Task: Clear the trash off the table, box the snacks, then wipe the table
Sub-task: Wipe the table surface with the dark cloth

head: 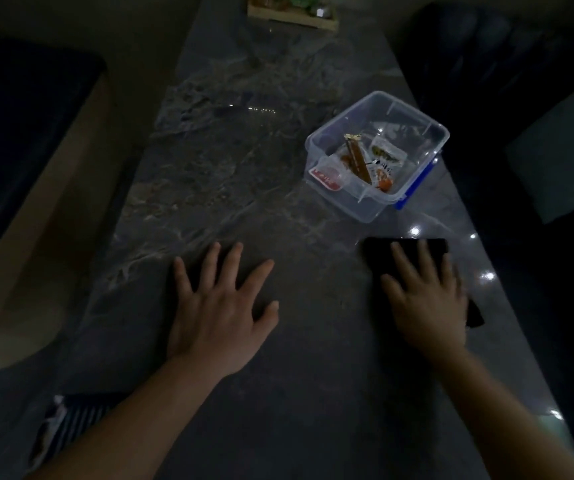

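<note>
My right hand [427, 303] lies flat, fingers spread, on the dark cloth [379, 261]: soft, limp, best pressed from above. My left hand [219, 306] rests open on the table [244, 168].

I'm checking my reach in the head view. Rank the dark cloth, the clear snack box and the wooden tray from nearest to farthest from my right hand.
1. Dark cloth: flat under the right hand.
2. Clear snack box: just beyond the cloth, right side of the table.
3. Wooden tray: far end of the table.
</note>
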A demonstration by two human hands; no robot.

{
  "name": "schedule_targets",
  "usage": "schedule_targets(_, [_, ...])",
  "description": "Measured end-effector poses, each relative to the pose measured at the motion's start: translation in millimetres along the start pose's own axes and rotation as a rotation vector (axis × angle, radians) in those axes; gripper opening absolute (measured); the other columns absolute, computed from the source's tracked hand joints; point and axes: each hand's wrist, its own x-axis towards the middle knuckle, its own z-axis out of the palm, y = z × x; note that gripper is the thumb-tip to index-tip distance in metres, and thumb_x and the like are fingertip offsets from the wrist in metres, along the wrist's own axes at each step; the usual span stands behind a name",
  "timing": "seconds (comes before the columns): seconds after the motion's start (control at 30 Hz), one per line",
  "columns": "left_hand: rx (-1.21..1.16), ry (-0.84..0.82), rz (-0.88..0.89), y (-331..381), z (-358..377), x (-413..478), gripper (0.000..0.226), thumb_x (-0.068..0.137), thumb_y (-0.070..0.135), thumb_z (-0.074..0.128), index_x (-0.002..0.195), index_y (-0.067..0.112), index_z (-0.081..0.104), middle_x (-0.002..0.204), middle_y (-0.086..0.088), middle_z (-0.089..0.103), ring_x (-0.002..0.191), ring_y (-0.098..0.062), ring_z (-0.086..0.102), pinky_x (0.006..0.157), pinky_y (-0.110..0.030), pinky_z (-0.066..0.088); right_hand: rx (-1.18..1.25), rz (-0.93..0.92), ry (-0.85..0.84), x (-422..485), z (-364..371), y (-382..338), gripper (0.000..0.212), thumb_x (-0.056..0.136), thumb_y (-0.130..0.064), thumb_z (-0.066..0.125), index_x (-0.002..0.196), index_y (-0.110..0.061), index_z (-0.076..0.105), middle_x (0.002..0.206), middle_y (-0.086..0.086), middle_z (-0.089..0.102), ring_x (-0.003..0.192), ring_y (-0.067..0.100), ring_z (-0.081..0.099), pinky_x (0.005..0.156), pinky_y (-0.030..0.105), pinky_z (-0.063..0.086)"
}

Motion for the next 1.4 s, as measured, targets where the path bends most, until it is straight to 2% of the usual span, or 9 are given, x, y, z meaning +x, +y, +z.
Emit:
schedule_targets(0.13, [0.029,-0.009,-0.004,2.0,-3.5,-0.9,0.067,0.086,0.069,0.027,0.148,0.046,0.027,0.162,-0.006,0.027,0.15,-0.032,0.018,0.113,-0.071,0.012,-0.072,-0.474,-0.011,-40.9,6.1,-15.6,0.058,0.094,-0.076,0.01,0.149,-0.064,-0.004,0.168,-0.012,-0.007,0.153,0.024,-0.018,0.119,0.044,-0.019])
schedule_targets(0.3, [0.039,-0.006,-0.003,3.7,-6.4,-1.0,0.065,0.084,0.067,0.032,0.145,0.044,0.035,0.159,-0.007,0.034,0.147,-0.033,0.025,0.112,-0.071,0.016,-0.003,-0.23,-0.013,3.9,-2.6,-65.8,0.064,0.092,-0.071,0.012,0.152,-0.055,-0.005,0.166,-0.008,-0.015,0.15,0.031,-0.021,0.116,0.051,-0.018])
schedule_targets(0.43, [0.055,0.006,-0.004,2.9,-3.7,-2.0,0.063,0.085,0.067,0.03,0.144,0.045,0.037,0.159,-0.006,0.034,0.147,-0.032,0.026,0.111,-0.07,0.019,0.057,-0.436,-0.007,9.3,3.1,-118.4,0.059,0.096,-0.066,0.018,0.153,-0.053,0.008,0.169,-0.006,-0.003,0.152,0.032,-0.016,0.118,0.056,-0.016])
schedule_targets(0.57, [0.049,0.014,0.002,1.3,-2.3,-1.6,0.063,0.087,0.067,0.029,0.145,0.043,0.036,0.159,-0.006,0.033,0.147,-0.032,0.025,0.112,-0.07,0.02,0.052,-0.54,0.014,-6.1,5.0,-69.0,0.059,0.097,-0.069,0.015,0.153,-0.054,0.007,0.169,-0.008,-0.001,0.153,0.025,-0.014,0.121,0.053,-0.009])
schedule_targets(0.63, [0.045,0.02,-0.007,1.8,-2.9,-2.3,0.064,0.087,0.068,0.027,0.147,0.045,0.031,0.16,-0.005,0.031,0.148,-0.031,0.023,0.113,-0.07,0.018,0.022,-0.43,0.054,-11.8,4.8,-16.4,0.062,0.094,-0.072,0.012,0.154,-0.054,0.006,0.168,-0.009,0.0,0.154,0.025,-0.009,0.122,0.055,-0.001])
schedule_targets(0.77, [0.044,0.033,0.002,-1.4,1.2,-1.7,0.064,0.088,0.07,0.024,0.148,0.048,0.027,0.161,-0.004,0.028,0.149,-0.03,0.019,0.114,-0.069,0.017,-0.002,0.08,-0.006,66.2,-19.8,67.4,0.065,0.094,-0.071,0.019,0.154,-0.052,0.005,0.17,-0.005,0.001,0.154,0.03,-0.002,0.123,0.057,0.004])
schedule_targets(0.93, [0.057,0.055,0.003,-1.2,6.2,0.2,0.063,0.088,0.069,0.029,0.147,0.047,0.029,0.159,-0.005,0.03,0.147,-0.031,0.023,0.113,-0.07,0.018,0.05,0.161,0.003,108.1,-27.8,62.9,0.063,0.096,-0.066,0.024,0.155,-0.052,0.007,0.17,-0.004,0.0,0.154,0.035,-0.002,0.122,0.058,0.005])
schedule_targets(1.2, [0.055,0.037,0.008,0.5,1.4,-0.3,0.064,0.087,0.068,0.03,0.147,0.045,0.031,0.159,-0.007,0.032,0.147,-0.033,0.024,0.112,-0.071,0.018,-0.056,-0.521,0.006,-76.6,8.3,27.5,0.06,0.095,-0.07,0.022,0.153,-0.055,0.015,0.169,-0.005,0.012,0.155,0.032,0.004,0.123,0.055,0.009])
schedule_targets(1.4, [0.024,0.048,0.004,1.5,3.2,0.1,0.064,0.088,0.068,0.026,0.147,0.045,0.03,0.159,-0.007,0.031,0.148,-0.033,0.02,0.113,-0.071,0.015,0.039,0.2,-0.006,-14.0,-20.1,75.1,0.066,0.093,-0.066,0.019,0.156,-0.05,0.009,0.17,-0.003,-0.001,0.154,0.031,-0.006,0.123,0.054,0.002])
